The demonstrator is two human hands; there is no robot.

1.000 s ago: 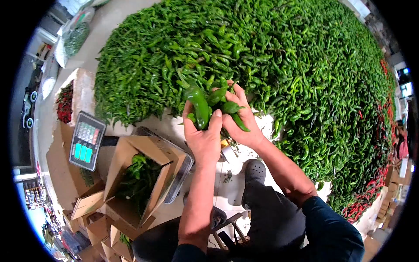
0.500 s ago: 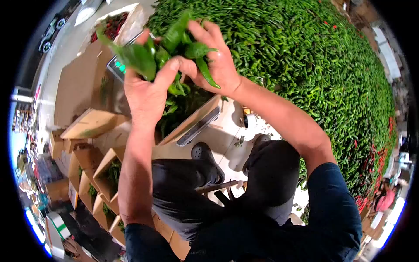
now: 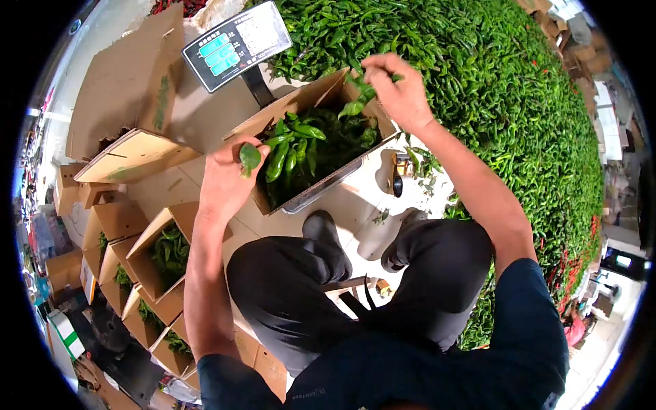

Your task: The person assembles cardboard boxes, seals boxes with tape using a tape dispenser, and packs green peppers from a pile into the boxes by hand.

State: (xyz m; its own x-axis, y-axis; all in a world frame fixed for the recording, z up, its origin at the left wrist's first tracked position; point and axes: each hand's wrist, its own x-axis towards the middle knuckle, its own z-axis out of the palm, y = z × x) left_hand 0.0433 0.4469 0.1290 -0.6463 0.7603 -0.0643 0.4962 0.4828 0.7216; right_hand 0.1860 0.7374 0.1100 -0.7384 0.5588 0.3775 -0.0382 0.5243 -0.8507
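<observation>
A cardboard box [image 3: 275,113] with glossy green peppers [image 3: 295,152] inside rests on a metal scale platform [image 3: 324,187] in front of me. At the box's left end, my left hand [image 3: 229,179] is closed on a green pepper [image 3: 249,157] between thumb and fingers. My right hand [image 3: 404,97] is over the box's far right corner, fingers curled round a few green peppers [image 3: 357,96], slightly blurred. Behind the box stands the scale's display [image 3: 237,44], its digits lit.
A huge heap of green peppers [image 3: 499,130] covers the right side, with red ones at its edge. Several open boxes [image 3: 166,254] with peppers stand at lower left. An open cardboard carton [image 3: 126,89] is at upper left. My shoes are on the tiled floor.
My hands were together, raised over the box with a bunch of peppers. They have since moved apart and lower, to opposite ends of the box, each with fewer peppers.
</observation>
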